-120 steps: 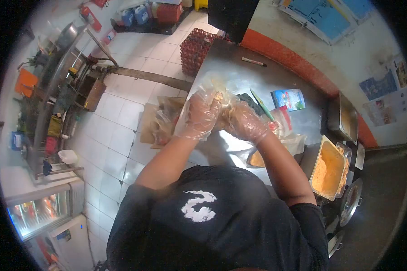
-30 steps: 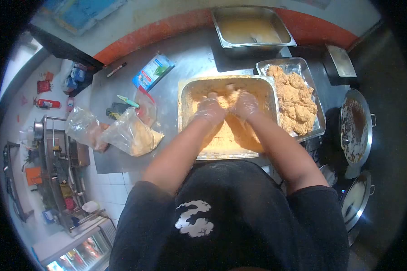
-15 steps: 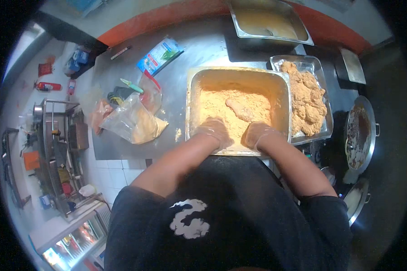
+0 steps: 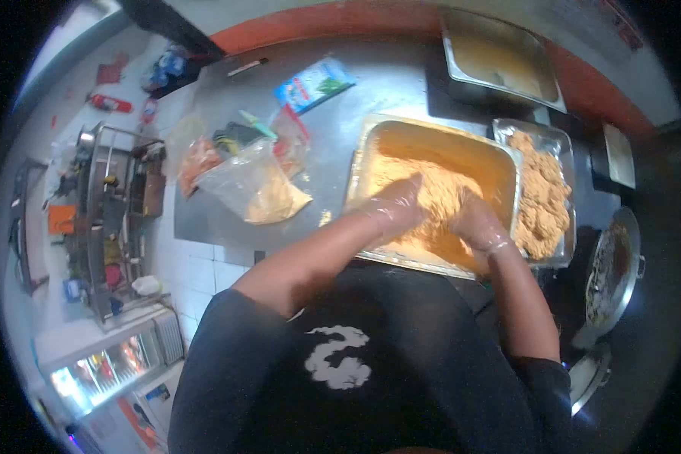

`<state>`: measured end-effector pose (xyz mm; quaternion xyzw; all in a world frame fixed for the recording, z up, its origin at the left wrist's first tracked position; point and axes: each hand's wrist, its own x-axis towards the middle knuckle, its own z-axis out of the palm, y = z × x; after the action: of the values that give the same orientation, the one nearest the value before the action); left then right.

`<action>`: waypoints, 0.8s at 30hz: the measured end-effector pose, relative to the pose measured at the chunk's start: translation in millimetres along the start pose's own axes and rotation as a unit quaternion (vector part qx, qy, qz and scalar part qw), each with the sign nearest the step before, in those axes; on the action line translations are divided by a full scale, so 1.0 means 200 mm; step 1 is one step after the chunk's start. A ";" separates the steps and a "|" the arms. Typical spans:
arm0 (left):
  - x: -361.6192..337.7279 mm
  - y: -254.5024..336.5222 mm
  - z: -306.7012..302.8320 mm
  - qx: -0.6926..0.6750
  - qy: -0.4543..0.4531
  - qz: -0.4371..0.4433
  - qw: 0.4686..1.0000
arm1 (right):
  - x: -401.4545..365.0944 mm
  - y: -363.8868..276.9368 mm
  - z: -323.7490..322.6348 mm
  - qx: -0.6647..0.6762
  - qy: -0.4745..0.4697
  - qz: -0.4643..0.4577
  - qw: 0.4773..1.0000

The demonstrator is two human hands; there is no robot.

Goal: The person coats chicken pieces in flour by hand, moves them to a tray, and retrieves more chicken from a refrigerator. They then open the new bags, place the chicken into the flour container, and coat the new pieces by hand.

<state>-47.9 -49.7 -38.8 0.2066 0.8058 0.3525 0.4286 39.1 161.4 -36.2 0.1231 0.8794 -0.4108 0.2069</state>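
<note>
My left hand [image 4: 401,208], in a clear plastic glove, is inside a deep metal pan [image 4: 361,163] of orange-tinted breading flour [image 4: 412,168]. Its fingers are apart and point toward the middle of the pan. Opposite it, my gloved right hand [image 4: 478,221] reaches into the same flour, fingers spread and partly sunk in it. Between the two hands the flour is heaped up. Whatever lies beneath that heap is hidden.
Right of the pan, a tray [image 4: 570,244] holds breaded pieces [image 4: 541,200]. Behind stands a metal pan of liquid [image 4: 499,64]. Open plastic bags [image 4: 238,181] and a blue packet [image 4: 315,83] lie left. A wok [image 4: 614,268] sits far right.
Both hands have moved up from the pan's near edge toward its middle, stirring up the flour. The chicken piece seen on top is now covered. The view has shifted and tilted.
</note>
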 end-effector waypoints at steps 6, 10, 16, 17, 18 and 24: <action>0.14 0.12 0.12 0.426 0.023 0.106 0.898 | 0.15 -0.02 0.10 -0.397 -0.032 0.013 0.917; 0.30 0.01 0.20 0.478 0.055 0.096 0.872 | 0.17 0.01 0.26 -0.334 0.090 -0.072 0.936; 0.26 0.04 0.05 0.431 -0.059 0.021 0.900 | 0.28 0.11 0.13 -0.290 -0.040 -0.034 0.956; 0.23 0.02 0.03 0.428 -0.081 -0.006 0.900 | 0.28 0.14 0.11 -0.349 0.009 -0.050 0.936; 0.24 -0.06 0.01 0.429 -0.070 0.024 0.900 | 0.27 0.15 0.09 -0.407 0.056 -0.068 0.909; 0.24 -0.11 0.10 0.469 0.129 -0.046 0.872 | 0.34 0.02 0.09 -0.340 0.067 0.015 0.938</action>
<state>-59.0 -25.9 -88.6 0.2991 0.9332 -0.0637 0.1889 -15.0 153.5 -82.1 0.0855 0.9765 -0.0755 0.1830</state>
